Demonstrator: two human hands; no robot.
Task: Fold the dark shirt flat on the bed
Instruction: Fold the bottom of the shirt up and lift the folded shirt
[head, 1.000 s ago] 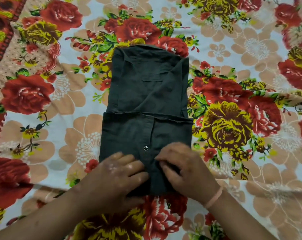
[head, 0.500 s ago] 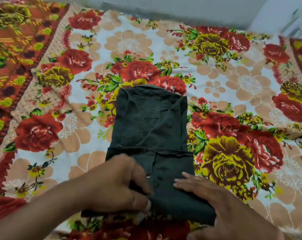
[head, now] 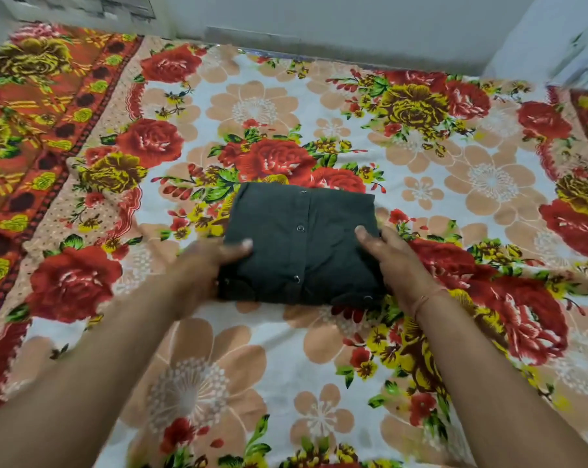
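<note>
The dark shirt [head: 302,244] lies on the floral bed sheet [head: 279,352] as a compact rectangle, button placket facing up. My left hand [head: 201,268] grips its left edge, thumb on top and fingers hidden at the side or beneath. My right hand [head: 397,261] grips the right edge the same way, thumb lying on the cloth. A thin band circles my right wrist. Both forearms reach in from the bottom of the view.
The sheet, printed with red and yellow roses, covers the whole bed, with an orange patterned border [head: 32,130] along the left. A pale wall [head: 319,21] runs behind the far edge of the bed.
The lower half of the shirt has been folded up over the upper half, so the shirt is now a short block. Both hands moved from its near end to its two sides.
</note>
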